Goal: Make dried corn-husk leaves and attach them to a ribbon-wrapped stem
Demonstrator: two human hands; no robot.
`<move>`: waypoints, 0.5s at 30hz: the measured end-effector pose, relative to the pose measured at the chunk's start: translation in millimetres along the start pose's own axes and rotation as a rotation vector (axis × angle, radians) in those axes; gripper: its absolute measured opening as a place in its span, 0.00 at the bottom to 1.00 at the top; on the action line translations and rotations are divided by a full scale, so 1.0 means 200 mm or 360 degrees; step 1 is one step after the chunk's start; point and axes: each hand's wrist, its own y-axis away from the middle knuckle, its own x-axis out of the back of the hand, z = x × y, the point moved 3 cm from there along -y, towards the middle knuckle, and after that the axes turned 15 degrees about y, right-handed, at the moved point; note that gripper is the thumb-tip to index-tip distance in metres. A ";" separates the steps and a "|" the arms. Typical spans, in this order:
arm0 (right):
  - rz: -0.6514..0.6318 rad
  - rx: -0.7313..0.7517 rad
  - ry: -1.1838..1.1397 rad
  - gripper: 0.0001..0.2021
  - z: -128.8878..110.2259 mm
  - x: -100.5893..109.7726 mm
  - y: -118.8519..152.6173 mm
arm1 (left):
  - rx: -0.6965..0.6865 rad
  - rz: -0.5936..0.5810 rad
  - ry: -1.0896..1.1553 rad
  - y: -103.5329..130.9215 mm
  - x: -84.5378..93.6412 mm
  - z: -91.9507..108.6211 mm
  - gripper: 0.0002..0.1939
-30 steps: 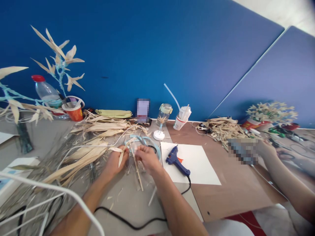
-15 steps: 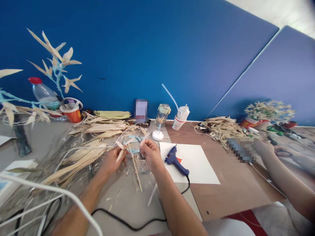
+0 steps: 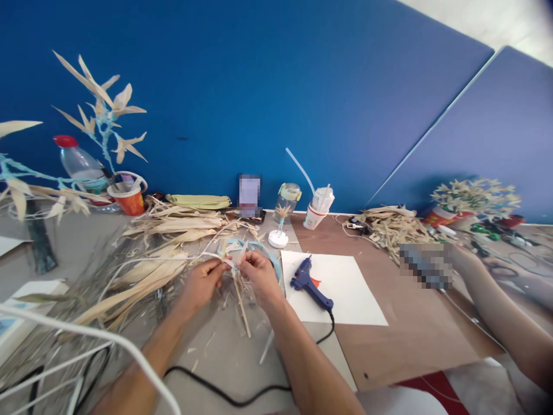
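Note:
My left hand (image 3: 204, 283) is closed on a small corn husk flower (image 3: 226, 260), low over the table. Close beside it on the right, my right hand (image 3: 259, 273) pinches a pale husk piece (image 3: 243, 251) against the flower. The two hands' fingertips nearly meet. Light blue strip (image 3: 275, 260) curves behind and around my right hand. A thin straw-coloured stick (image 3: 242, 308) lies below the hands. The blue glue gun (image 3: 311, 283) rests on white paper (image 3: 358, 288) to the right.
Dried husks (image 3: 168, 230) lie behind and left, with a phone (image 3: 249, 195), a jar (image 3: 288, 199) and a cup (image 3: 315, 216) along the wall. A husk plant (image 3: 103, 124) stands at left. Black cord (image 3: 224, 397) crosses in front. Another person's arm (image 3: 488, 305) reaches in at right.
My hands have come together, and the husk piece in my right hand has moved left to the flower. The flower in my left hand has turned and shifted right.

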 end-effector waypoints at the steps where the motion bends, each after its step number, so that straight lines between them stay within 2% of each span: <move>1: -0.0006 -0.0001 -0.0002 0.08 0.00 0.00 0.00 | -0.0002 -0.0039 -0.0005 0.01 -0.01 0.00 0.16; 5: 0.0030 0.0001 0.0015 0.09 0.00 0.01 0.00 | -0.0039 -0.0140 0.0028 0.02 -0.03 0.02 0.14; 10: 0.0057 0.0012 -0.0022 0.09 0.00 0.01 0.00 | -0.0109 -0.0170 0.0070 0.02 -0.02 0.01 0.14; 15: 0.0120 0.0037 -0.0032 0.09 -0.02 0.02 0.01 | -0.0036 -0.0165 0.0383 0.04 -0.01 0.01 0.18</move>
